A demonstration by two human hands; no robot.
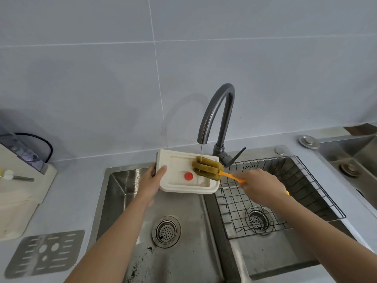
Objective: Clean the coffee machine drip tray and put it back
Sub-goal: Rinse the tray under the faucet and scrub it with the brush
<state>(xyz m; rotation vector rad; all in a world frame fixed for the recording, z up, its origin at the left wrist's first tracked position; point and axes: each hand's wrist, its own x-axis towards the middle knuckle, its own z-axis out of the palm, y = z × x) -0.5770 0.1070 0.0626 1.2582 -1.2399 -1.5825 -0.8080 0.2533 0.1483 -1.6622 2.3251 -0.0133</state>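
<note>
Left hand (152, 181) grips drip tray (179, 176) edge; right hand (263, 187) grips sponge brush (206, 167) handle.

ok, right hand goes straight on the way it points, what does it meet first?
Likely the right rim of the drip tray: the right hand points up-left along the brush handle, whose sponge lies on the tray. Depth unclear.

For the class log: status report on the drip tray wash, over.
Left hand grips drip tray over sink. Right hand holds sponge brush on it, under running tap. Nothing blocking.
</note>
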